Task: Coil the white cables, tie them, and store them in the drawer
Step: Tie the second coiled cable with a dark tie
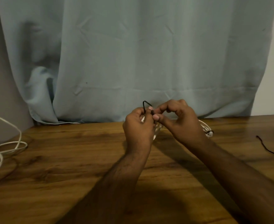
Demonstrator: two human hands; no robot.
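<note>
Wood-grain table [68, 159] under a pale blue curtain [133, 54], dim room. Above the table's middle the left hand [138, 126] and right hand [180, 122] pinch a black tie [145, 104], looped over a coiled white cable [207, 130] held between them. At the table's left edge, a loose white cable [5, 146]; far right, a spare black tie [267, 147]

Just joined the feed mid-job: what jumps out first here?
Both hands meet at mid-table: the left hand and right hand pinch a black tie over a white coil that they mostly hide. A loose white cable sprawls at the left edge of the table, and a spare tie lies at far right.
</note>
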